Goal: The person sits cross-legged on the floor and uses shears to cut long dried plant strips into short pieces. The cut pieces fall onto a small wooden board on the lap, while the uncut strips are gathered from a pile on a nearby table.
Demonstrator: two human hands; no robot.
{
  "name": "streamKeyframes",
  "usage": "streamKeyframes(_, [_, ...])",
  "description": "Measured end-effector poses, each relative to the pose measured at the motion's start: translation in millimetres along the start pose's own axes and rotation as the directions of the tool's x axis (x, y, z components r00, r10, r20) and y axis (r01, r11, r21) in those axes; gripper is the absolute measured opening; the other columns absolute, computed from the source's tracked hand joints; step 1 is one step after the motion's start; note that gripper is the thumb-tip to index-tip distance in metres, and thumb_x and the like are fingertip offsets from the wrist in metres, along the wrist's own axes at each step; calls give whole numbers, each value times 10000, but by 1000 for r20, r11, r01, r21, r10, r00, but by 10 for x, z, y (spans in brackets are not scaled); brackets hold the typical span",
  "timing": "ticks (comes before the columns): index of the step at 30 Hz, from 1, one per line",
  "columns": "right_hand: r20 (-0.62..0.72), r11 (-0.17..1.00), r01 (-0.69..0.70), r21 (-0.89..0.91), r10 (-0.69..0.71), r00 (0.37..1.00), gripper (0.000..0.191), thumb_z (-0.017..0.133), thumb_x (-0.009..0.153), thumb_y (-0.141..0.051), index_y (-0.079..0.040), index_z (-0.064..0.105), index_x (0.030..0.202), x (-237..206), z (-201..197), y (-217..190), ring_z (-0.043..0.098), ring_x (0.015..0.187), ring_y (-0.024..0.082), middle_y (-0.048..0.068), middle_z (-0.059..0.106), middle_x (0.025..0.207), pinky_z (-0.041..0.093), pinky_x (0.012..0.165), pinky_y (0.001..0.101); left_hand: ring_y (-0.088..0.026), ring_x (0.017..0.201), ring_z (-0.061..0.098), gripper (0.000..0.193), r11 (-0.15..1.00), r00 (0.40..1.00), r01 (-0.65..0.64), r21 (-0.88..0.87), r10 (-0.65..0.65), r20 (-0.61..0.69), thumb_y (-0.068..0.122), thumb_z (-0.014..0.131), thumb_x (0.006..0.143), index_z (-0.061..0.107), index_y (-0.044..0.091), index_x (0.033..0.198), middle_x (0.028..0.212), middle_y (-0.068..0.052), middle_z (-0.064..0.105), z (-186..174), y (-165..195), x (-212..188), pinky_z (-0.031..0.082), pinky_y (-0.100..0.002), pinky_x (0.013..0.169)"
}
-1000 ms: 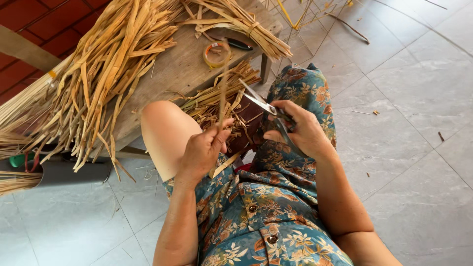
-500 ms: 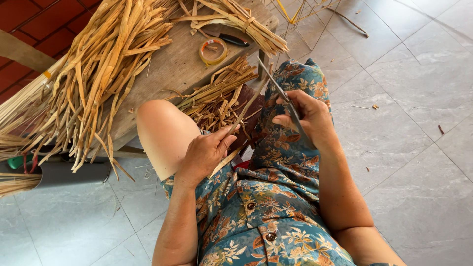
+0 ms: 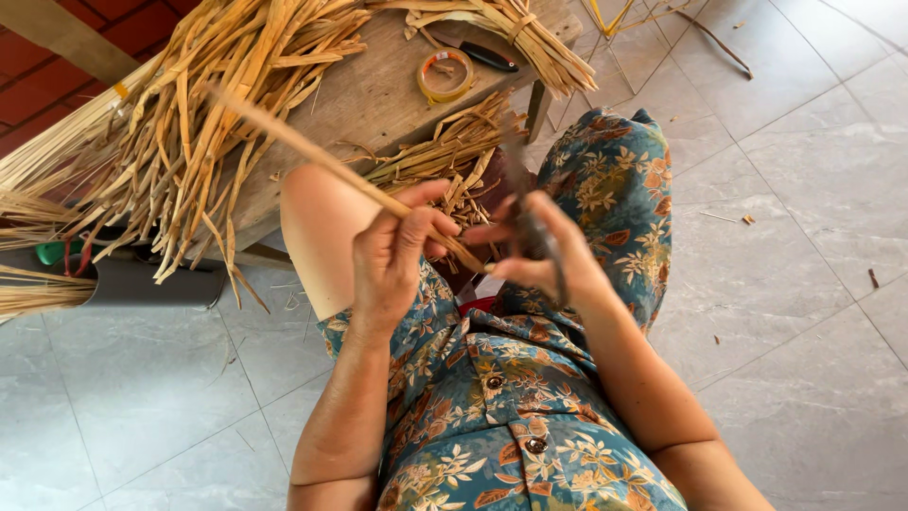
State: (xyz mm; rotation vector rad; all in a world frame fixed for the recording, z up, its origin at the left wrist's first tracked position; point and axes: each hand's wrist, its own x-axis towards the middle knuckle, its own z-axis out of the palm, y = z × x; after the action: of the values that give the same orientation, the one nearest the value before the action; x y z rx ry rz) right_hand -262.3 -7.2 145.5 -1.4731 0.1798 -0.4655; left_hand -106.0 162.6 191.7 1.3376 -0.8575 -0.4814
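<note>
Seated at a wooden table (image 3: 378, 95), the left hand (image 3: 397, 251) now lifts a dried reed strip (image 3: 322, 161) clear of the lap, fingers closed around it; the right hand (image 3: 539, 251) grips a blurred dark blade (image 3: 525, 203) at its lower end.

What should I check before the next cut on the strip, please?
1. Left hand grips the strip firmly: ok.
2. Right hand holds the blade: ok, though it is blurred.
3. Blade edge direction: cannot tell.
4. Left fingers away from the blade: not ok, they are very near.
5. Strip's far end free of the straw pile: cannot tell, it crosses over it.
6. Tape roll on the bench, out of the way: ok.
</note>
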Motion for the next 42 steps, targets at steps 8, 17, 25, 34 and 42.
streamKeyframes(8, [13, 877, -187, -443, 215, 976, 457, 810, 837, -112, -91, 610, 1248, 96, 217, 322, 741, 878, 106, 17, 787, 942, 573, 780, 262, -117, 662, 605, 353, 948, 856, -292, -129, 199, -477, 330, 533, 1166, 616, 2, 1265, 888, -105, 711, -625, 93, -63, 518, -242, 632])
streamKeyframes(17, [-252, 826, -103, -554, -48, 967, 531, 888, 787, -174, -113, 622, 1242, 101, 43, 288, 755, 861, 237, 146, 747, 952, 579, 727, 360, -174, 869, 619, 743, 947, 712, -313, -74, 182, -678, 345, 751, 1058, 360, 73, 1629, 1467, -159, 681, -1381, -229, -352, 550, -256, 763])
streamKeyframes(25, [-185, 779, 5, -627, -155, 970, 524, 793, 804, -152, -159, 626, 1301, 121, 196, 305, 754, 843, 297, 127, 744, 955, 612, 742, 368, -182, 866, 620, 674, 825, 840, 509, -246, -538, -68, 335, 762, 1058, 427, 44, 1565, 1380, -155, 682, -401, -1568, 27, 545, -264, 755])
streamKeyframes(34, [-113, 804, -19, -594, -60, 992, 540, 784, 812, -174, -123, 603, 1318, 488, 124, 454, 751, 752, 283, 122, 764, 933, 611, 688, 391, -192, 862, 621, 601, 815, 883, 165, -556, -373, -286, 325, 773, 1058, 501, 10, 1492, 1282, -150, 684, -352, -1699, 712, 539, -274, 745])
streamKeyframes(42, [-267, 852, -160, -499, 25, 963, 506, 799, 865, -189, -81, 588, 1312, 1533, -695, 639, 769, 841, 203, 111, 769, 1030, 649, 724, 315, -200, 859, 622, 544, 927, 793, -55, -371, -185, -581, 316, 784, 1058, 567, -19, 1428, 1195, -145, 685, -527, -1582, 1384, 534, -283, 737])
